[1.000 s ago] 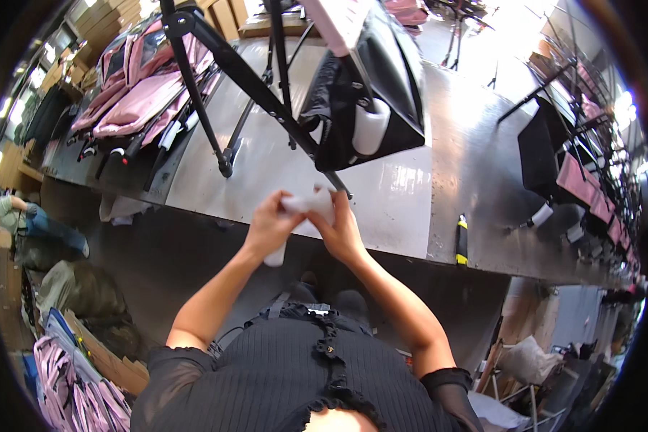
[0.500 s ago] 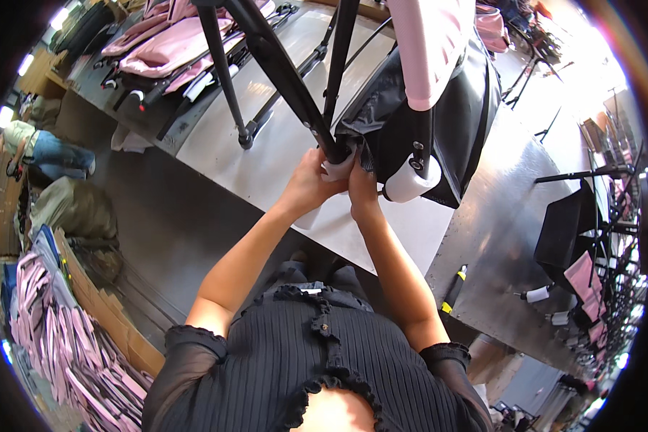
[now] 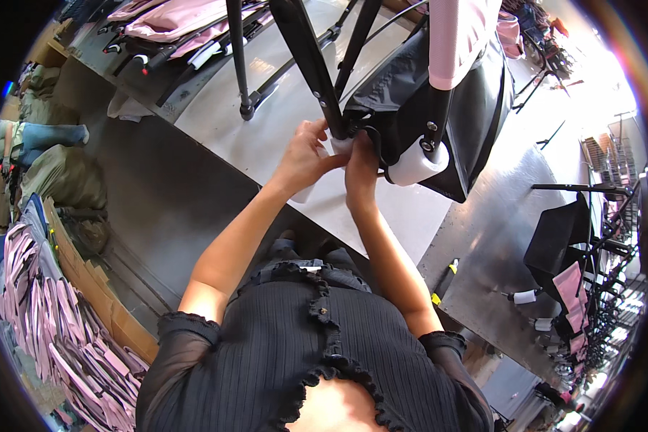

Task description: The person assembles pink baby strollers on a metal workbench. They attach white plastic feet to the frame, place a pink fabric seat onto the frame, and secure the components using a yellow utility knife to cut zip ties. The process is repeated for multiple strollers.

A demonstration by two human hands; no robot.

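A black tubular frame (image 3: pixel 304 54), which looks like a stroller's, rises over the work table, with a pink fabric cover (image 3: pixel 462 43) and a black fabric basket (image 3: pixel 475 108) on it. White wrapping surrounds its lower leg ends. My left hand (image 3: pixel 302 160) is closed around the nearest wrapped leg end (image 3: pixel 341 145), thumb reaching across toward the right. Close beside it, my right hand (image 3: pixel 361 169) pinches the edge of the black fabric where it meets that leg; its fingertips are partly hidden. Another white-wrapped leg end (image 3: pixel 419 163) stands just right of my right hand.
A white board (image 3: pixel 403 223) lies under the frame on the metal table (image 3: pixel 482 245). A black and yellow cutter (image 3: pixel 446 281) rests near the table's edge. Folded pink pieces (image 3: pixel 176 29) lie far left; a carton of pink parts (image 3: pixel 72 324) stands lower left. Another person (image 3: pixel 50 137) is at left.
The frame and table sit a little higher in view. My right hand has turned, and its fingers have shifted at the black fabric by the leg. My left hand stays at the wrapped end.
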